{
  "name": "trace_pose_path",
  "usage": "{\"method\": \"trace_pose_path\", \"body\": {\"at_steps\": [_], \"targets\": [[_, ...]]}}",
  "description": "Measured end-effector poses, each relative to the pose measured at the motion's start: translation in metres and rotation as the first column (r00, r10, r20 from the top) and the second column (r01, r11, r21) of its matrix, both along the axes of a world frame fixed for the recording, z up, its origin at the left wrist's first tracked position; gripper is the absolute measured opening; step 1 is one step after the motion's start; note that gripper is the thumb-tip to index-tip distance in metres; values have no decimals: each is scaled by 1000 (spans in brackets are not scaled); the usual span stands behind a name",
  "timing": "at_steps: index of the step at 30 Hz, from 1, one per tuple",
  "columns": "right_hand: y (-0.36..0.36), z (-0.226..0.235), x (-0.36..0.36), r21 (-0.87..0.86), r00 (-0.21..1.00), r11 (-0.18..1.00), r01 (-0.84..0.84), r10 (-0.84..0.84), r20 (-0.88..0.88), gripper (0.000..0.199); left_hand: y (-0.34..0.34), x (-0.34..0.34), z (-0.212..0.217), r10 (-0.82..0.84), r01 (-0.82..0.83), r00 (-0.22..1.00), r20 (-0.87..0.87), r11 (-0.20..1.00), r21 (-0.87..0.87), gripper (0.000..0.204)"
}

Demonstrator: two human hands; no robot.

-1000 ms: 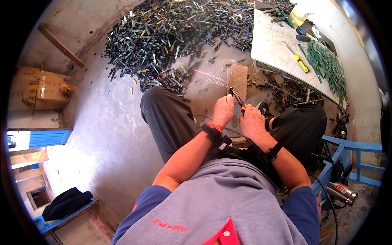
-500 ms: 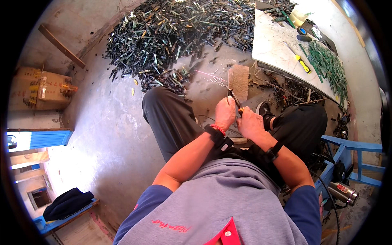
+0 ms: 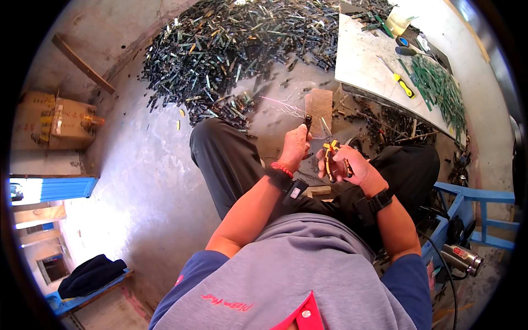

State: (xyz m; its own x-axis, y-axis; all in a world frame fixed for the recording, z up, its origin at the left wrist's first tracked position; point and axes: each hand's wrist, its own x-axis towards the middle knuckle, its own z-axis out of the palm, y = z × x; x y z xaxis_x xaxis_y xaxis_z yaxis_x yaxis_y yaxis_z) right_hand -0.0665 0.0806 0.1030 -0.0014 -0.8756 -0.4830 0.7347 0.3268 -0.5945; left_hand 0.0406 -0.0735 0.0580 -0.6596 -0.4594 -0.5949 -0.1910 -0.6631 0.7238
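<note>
My left hand (image 3: 296, 146) is closed around a small dark strip-like piece (image 3: 308, 120), which sticks up past the thumb. In my right hand (image 3: 355, 164) are pliers (image 3: 331, 149) with yellow and black handles, their metal jaws pointing up and away from me. The jaw tips are a little to the right of the dark piece, apart from it. Just beyond both hands a brown brick-like block (image 3: 322, 104) lies on the floor, with thin pale and pink wire-like strands (image 3: 286, 105) at its left.
A large heap of dark strips (image 3: 220, 49) covers the far floor. At the far right, a pale board (image 3: 363, 60) holds a yellow-handled screwdriver (image 3: 404, 87), green strips (image 3: 440, 88) and a cup (image 3: 397, 25). A blue stool (image 3: 467, 195) and steel flask (image 3: 461, 258) stand at right; cardboard boxes (image 3: 55, 121) at left.
My hands have moved apart: the right drew back to the right with the pliers, away from the dark piece. The left shifted slightly left and nearer, still holding that piece.
</note>
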Motion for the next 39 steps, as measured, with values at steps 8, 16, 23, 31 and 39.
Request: {"method": "trace_pose_path", "body": {"at_steps": [8,16,23,31,39], "targets": [[-5,-19,2,-78,968,989,-127,141,209,39,6,-2,6,-36,31,999,-34,989,-144,36],[-9,-13,7,-69,959,997,-43,61,278,40,6,-1,14,-48,42,998,-46,991,-127,35],[-9,-15,7,-65,961,997,-40,56,269,39,4,-1,10,-45,43,998,-33,997,-71,35],[-9,-16,5,-23,952,999,-28,33,305,35,6,-1,13,-57,53,997,-47,994,-95,35],[-9,-12,7,19,965,999,-27,21,262,33,7,-2,11,-54,42,997,-46,975,-219,37]]}}
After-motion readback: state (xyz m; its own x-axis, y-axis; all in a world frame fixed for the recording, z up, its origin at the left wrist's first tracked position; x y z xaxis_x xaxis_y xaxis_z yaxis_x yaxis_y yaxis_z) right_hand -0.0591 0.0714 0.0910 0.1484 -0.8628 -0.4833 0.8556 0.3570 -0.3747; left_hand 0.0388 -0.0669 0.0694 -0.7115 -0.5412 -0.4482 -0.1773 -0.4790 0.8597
